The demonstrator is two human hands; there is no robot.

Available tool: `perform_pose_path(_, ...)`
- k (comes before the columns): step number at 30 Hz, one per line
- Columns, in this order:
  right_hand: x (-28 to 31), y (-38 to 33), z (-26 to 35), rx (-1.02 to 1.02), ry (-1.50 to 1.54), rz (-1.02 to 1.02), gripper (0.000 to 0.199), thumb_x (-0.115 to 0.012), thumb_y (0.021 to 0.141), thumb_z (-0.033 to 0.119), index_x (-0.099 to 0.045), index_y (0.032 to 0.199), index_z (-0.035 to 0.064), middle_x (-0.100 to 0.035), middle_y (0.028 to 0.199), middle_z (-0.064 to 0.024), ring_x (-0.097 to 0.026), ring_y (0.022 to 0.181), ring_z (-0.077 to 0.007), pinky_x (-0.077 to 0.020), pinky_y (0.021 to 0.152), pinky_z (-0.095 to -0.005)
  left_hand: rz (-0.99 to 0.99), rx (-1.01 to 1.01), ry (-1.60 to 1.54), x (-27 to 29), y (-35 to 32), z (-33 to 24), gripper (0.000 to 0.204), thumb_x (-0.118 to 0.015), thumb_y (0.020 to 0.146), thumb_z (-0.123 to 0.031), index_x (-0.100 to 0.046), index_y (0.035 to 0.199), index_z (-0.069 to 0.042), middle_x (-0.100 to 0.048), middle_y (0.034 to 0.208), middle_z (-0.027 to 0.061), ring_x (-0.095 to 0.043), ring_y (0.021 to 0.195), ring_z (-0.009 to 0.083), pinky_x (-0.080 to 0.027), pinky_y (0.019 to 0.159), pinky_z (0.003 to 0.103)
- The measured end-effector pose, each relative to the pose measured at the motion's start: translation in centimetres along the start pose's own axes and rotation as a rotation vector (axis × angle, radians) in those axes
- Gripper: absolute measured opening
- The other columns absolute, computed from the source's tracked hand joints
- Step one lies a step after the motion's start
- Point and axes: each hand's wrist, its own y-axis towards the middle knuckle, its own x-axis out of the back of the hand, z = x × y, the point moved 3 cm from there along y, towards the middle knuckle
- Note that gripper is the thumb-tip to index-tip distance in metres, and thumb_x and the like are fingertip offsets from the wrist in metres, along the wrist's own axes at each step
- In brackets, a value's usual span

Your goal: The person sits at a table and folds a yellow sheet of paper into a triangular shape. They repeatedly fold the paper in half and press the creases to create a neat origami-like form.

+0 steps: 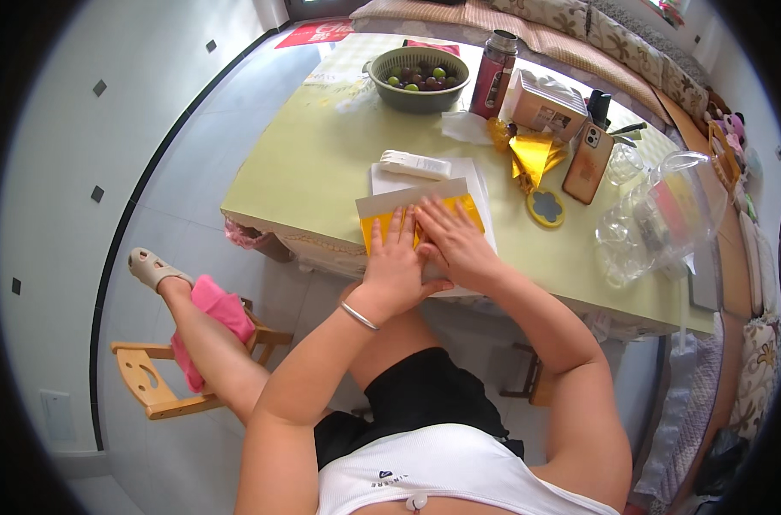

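A: Where are the hands rn?

B: Both on the yellow paper (459,210) at the near edge of the table (322,172). Left hand (395,266) lies flat, fingers (396,230) stretched out and pressed down on the sheet, gripping nothing. Right hand (455,245) is just beside it, touching it at the thumb side, fingers also spread flat on the paper, nothing held.

A: And the paper itself?

B: Yellow w/ a white strip folded over along its far edge. It lies on a white sheet (476,172), right in front of the person. Silver bracelet (358,316) on the left wrist.

A: What else is on the table?

B: A white tube (416,164) just beyond the paper, on the white sheet. Further back a green bowl (418,79) w/ green and dark fruit, a red flask (493,73) upright beside it, then a tissue box (545,105). To the right: crumpled gold foil (534,154), a phone (588,161) face down, a small round yellow disc with a flower shape (546,207), and a clear plastic bag (656,215) w/ stuff inside, can't tell what.

A: Below the table?

B: Left leg propped on a wooden chair (150,378) w/ a pink cloth (214,313) over it, sandal (150,268) on the foot.
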Motion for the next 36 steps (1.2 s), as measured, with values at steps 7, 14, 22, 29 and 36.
perform_pose_path(7,1.5,-3.7,-2.4,-0.042,-0.183,0.162,0.095,-0.044,0.095,0.070,-0.026,0.159,0.0011,-0.023,0.166,-0.0162,-0.016,0.156,-0.0283,-0.0113,0.127,-0.0436,-0.003,0.078,0.018,-0.5,-2.2,1.7,0.102,-0.064,0.089,-0.060,-0.026,0.157,0.005,-0.019,0.166,0.0246,-0.013,0.156,0.0344,-0.009,0.124,0.058)
perform_pose_path(14,1.7,-3.8,-1.4,-0.146,-0.258,0.195,0.099,-0.047,0.093,0.072,-0.026,0.158,0.0002,-0.023,0.166,-0.0194,-0.015,0.156,-0.0304,-0.0061,0.127,-0.0495,-0.203,0.062,0.352,-0.8,-2.4,2.4,0.068,-0.061,0.087,-0.028,-0.049,0.143,0.009,-0.043,0.153,0.0275,-0.033,0.149,0.0381,-0.015,0.123,0.058)
perform_pose_path(22,0.6,-2.8,2.4,0.033,-0.252,0.039,0.101,-0.059,0.089,0.066,-0.029,0.157,-0.0021,-0.025,0.164,-0.0242,-0.019,0.155,-0.0361,-0.0088,0.126,-0.0505,-0.328,-0.099,0.268,-1.5,-1.2,1.5,0.047,-0.055,0.091,-0.017,-0.060,0.129,0.010,-0.060,0.135,0.0290,-0.057,0.130,0.0426,-0.042,0.111,0.054)
perform_pose_path(29,1.3,-3.1,-1.6,-0.187,-0.183,0.051,0.099,-0.053,0.092,0.068,-0.029,0.156,-0.0040,-0.026,0.164,-0.0220,-0.022,0.155,-0.0310,-0.0177,0.125,-0.0408,-0.405,-0.086,0.338,-1.8,-2.2,3.2,0.043,-0.054,0.092,-0.012,-0.061,0.127,0.011,-0.063,0.131,0.0287,-0.061,0.125,0.0390,-0.046,0.108,0.050)
perform_pose_path(36,2.4,-3.4,-0.9,-0.167,-0.230,0.062,0.076,-0.056,0.096,0.048,-0.041,0.148,-0.0059,-0.041,0.156,-0.0229,-0.033,0.149,-0.0323,-0.0205,0.124,-0.0437,-0.391,-0.007,0.434,-0.4,-1.2,7.0,0.035,-0.056,0.090,-0.011,-0.066,0.118,0.008,-0.070,0.117,0.0255,-0.067,0.114,0.0374,-0.049,0.104,0.050)
